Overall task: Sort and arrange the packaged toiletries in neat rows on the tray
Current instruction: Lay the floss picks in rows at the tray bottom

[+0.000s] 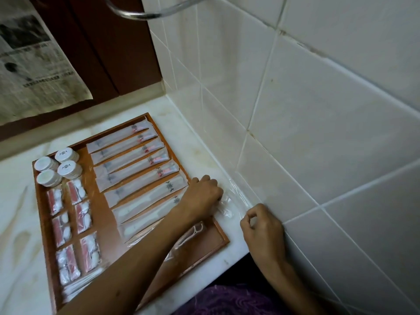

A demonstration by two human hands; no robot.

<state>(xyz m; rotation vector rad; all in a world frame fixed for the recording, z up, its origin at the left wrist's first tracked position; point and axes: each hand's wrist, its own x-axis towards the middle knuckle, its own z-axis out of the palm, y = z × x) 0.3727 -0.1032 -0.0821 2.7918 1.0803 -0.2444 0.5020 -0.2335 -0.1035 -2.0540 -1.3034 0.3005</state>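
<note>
Nearest you, your left forearm crosses the tray's (pixel 223 241) front corner, and under it lies a clear packet with a white floss pick (pixel 193 233) inside. Your left hand (pixel 203 196) reaches past the tray's right rim onto the counter (pixel 172 123), fingers curled down on a clear plastic packet (pixel 223 206) lying there just off the tray; you appear to be gripping it, though the fingertips are hidden. Your right hand (pixel 263 233) rests at the counter's edge against the tiled wall (pixel 318 110), fingers curled and thumb meeting forefinger, perhaps pinching the clear film beside it; you cannot tell for sure.

On the tray, 7 long sleeves (pixel 136 169) lie side by side in a slanted row, each printed with a small dark emblem; no lettering is readable. Left of them sit 2 columns of small packets (pixel 77 214) with red and white contents. At the far left corner stand 4 white round discs (pixel 58 167), 2 showing the same emblem.

Open room is narrow: a strip of counter between tray and wall on the right, more pale marble to the left.

Beyond, a newspaper sheet (pixel 34 64) hangs over a dark brown cabinet (pixel 109 46), its print blurred, and a metal bar (pixel 154 10) curves overhead
</note>
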